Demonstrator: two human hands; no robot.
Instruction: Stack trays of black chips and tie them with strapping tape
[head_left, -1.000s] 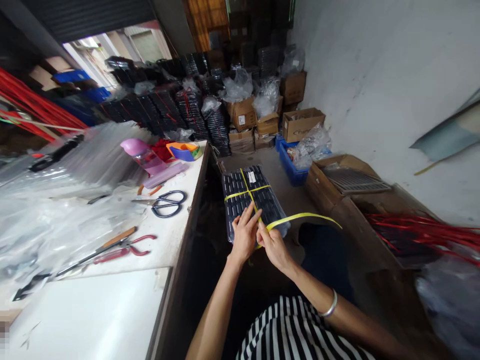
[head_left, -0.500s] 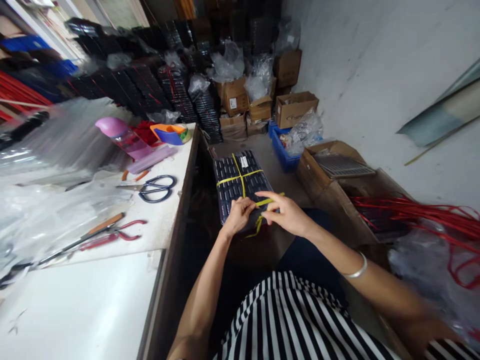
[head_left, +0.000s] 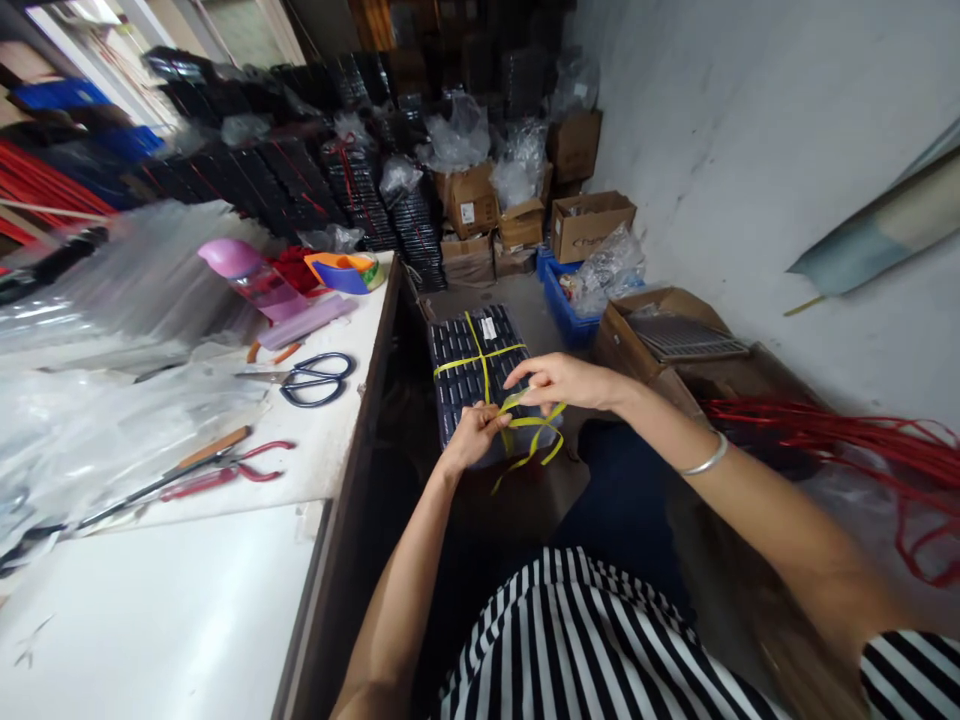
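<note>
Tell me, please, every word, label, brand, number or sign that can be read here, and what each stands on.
No text can be read with certainty.
White label on the strapped bundle: too small to read.
White sticker on the brown carton: too small to read.
Dark lettering on the open cardboard box: too blurred to make out.

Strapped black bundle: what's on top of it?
On the black bundle lie a crossed yellow strap and a white label. The left hand, pinching the strap, and right hand block part of its near half; whatever they cover, including any knot, can't be seen.
</note>
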